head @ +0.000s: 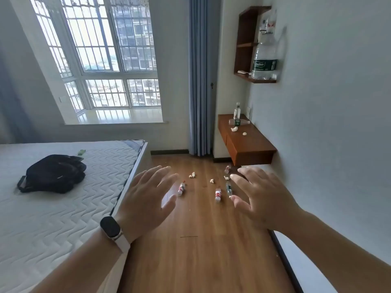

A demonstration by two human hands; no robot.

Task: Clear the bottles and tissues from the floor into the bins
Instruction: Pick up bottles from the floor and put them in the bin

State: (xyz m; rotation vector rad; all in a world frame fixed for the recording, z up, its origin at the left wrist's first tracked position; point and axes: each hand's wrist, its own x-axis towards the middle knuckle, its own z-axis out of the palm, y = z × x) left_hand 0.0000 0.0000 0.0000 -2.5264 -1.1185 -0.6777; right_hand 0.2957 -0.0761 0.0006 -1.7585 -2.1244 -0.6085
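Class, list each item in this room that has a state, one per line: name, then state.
left hand: open, empty
right hand: open, empty
red-label bottles: lying on floor
tissues: crumpled, on floor
large bottle: upright on shelf
desk bottle: upright
curtain: drawn aside
black bag: on mattress

Smooth, semi-gloss wood floor (201, 240); clear plastic bottles (218, 194); crumpled paper tissues (192, 175); quilted cloth mattress (63, 208); glossy brown wood tabletop (249, 140).

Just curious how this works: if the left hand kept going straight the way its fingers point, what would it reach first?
Probably the red-labelled bottle lying on the wooden floor, just past the left hand. The hand is raised and open, so depth is unclear; the crumpled tissue lies a little farther on.
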